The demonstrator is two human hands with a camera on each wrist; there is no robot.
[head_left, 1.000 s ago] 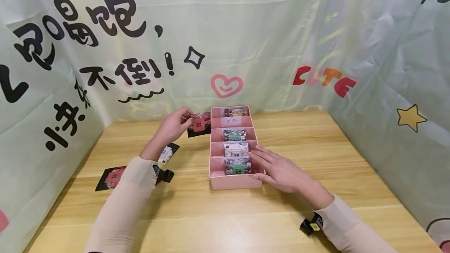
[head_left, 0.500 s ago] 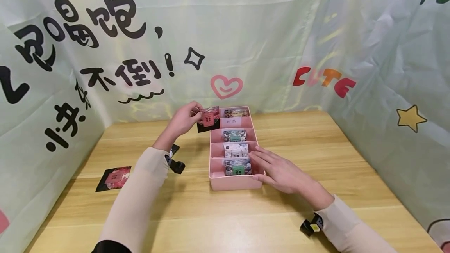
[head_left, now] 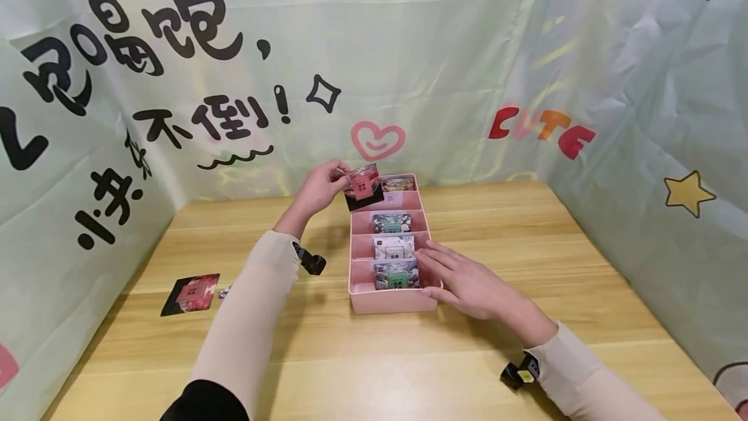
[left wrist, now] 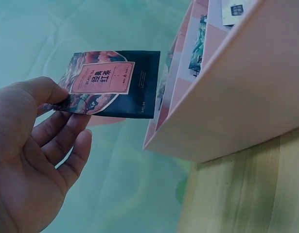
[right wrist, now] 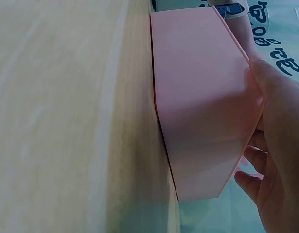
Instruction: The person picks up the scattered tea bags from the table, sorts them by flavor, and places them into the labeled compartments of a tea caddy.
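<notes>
My left hand (head_left: 324, 186) pinches a black tea sachet (left wrist: 108, 85), dark with a pink label, by its upper edge. The sachet hangs tilted over the far left part of a long pink divided box (left wrist: 227, 87). My right hand (head_left: 470, 281) rests on the box's near right corner. Its fingers (head_left: 438, 256) lie nearly straight over the right rim, with the thumb at the front rim; in the right wrist view some fingertips are hidden behind the wall. Several sachets stand in the box, among them a green-labelled one (head_left: 397, 275) nearest and a white one (head_left: 394, 247).
Another red-and-black sachet (head_left: 191, 293) lies flat at the table's left. Beside it a small bit of a white sachet (head_left: 224, 292) shows past my left sleeve. The table (head_left: 362, 369) is wooden, with a printed pale green cloth (head_left: 444, 70) behind and at the sides.
My left hand has carried the black tea sachet rightward and upward from beside the box to over its far left part. The right hand keeps its place on the box.
</notes>
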